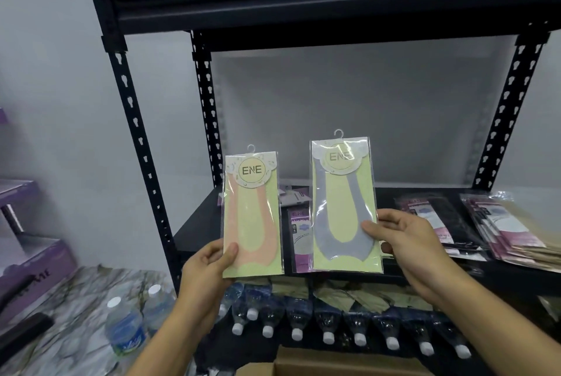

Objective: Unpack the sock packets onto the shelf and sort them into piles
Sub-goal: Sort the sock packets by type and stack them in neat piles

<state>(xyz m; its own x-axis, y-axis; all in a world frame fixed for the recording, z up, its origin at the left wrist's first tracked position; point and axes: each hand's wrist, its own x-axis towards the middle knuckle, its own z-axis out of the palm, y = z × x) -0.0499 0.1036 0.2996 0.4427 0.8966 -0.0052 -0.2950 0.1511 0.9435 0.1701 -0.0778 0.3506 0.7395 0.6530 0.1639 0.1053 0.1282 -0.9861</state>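
Head view: your left hand (209,257) pinches the pink sock packet (252,217) at its lower edge; your right hand (406,242) pinches the grey sock packet (344,208) by its lower right side — both held upright in front of the shelf (194,230). Both grips sit low on slick film (thumb-only in front), so a packet could tip or slide out. Piles (513,230) at right look loosely fanned — a careless drop may mix colours.

Hidden and cut off

Box (334,365) cut by the bottom edge; purple packet (299,233) mostly behind the held packets; its small print unreadable.
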